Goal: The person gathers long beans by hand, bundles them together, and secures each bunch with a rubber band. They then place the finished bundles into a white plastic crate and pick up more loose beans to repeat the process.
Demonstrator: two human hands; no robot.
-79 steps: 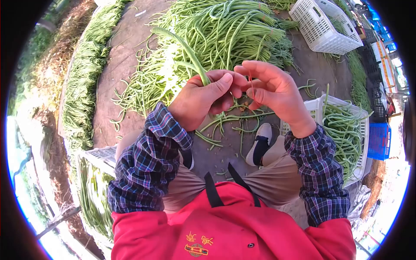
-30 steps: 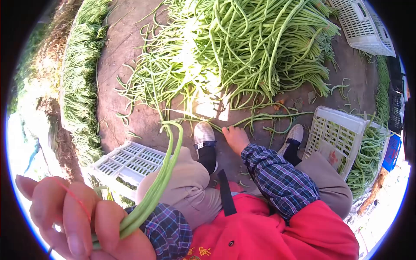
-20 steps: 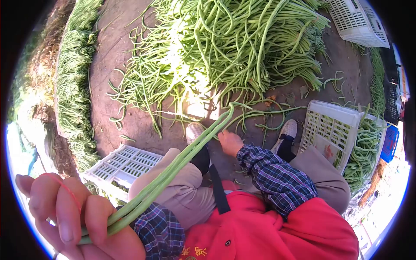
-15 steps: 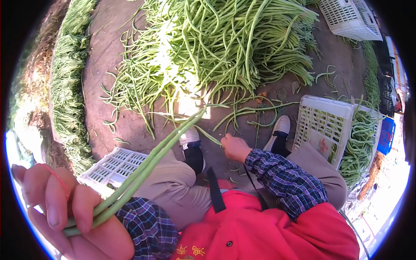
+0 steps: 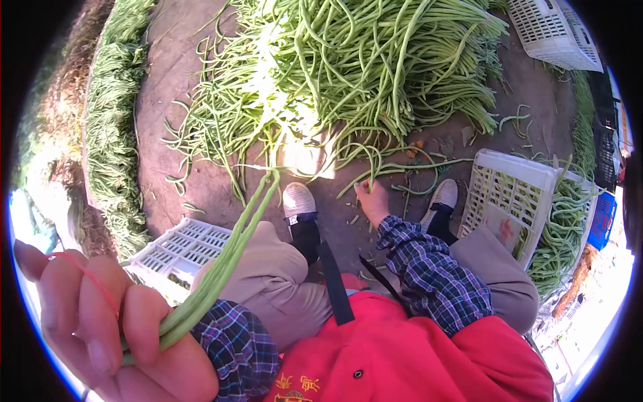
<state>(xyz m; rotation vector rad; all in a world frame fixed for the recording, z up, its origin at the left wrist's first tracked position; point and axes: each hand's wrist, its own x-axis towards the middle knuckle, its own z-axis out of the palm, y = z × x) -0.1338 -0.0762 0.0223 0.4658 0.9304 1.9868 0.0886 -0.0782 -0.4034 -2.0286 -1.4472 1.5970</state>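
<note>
1. Down at the lower left of the frame, the left hand (image 5: 100,328) is raised close to the camera, fingers clamped around a small bunch of long beans (image 5: 221,268), with a red rubber band (image 5: 87,278) looped across the fingers.
2. From that grip, the bunch runs up and to the right, its tips drooping above the grey shoe (image 5: 298,201) near the frame's centre.
3. Behind the bunch, at lower left of centre, sits a white crate (image 5: 177,251) on the ground, partly hidden by the knee.
4. Across the upper middle, a big pile of long beans (image 5: 375,67) is spread on the bare ground (image 5: 181,87).
5. Just right of centre, the right hand (image 5: 372,199) is down at the near edge of that pile, fingers closed on loose beans lying between the two shoes.
6. Over at the right edge, a second white crate (image 5: 512,201) leans, filled with beans.
</note>
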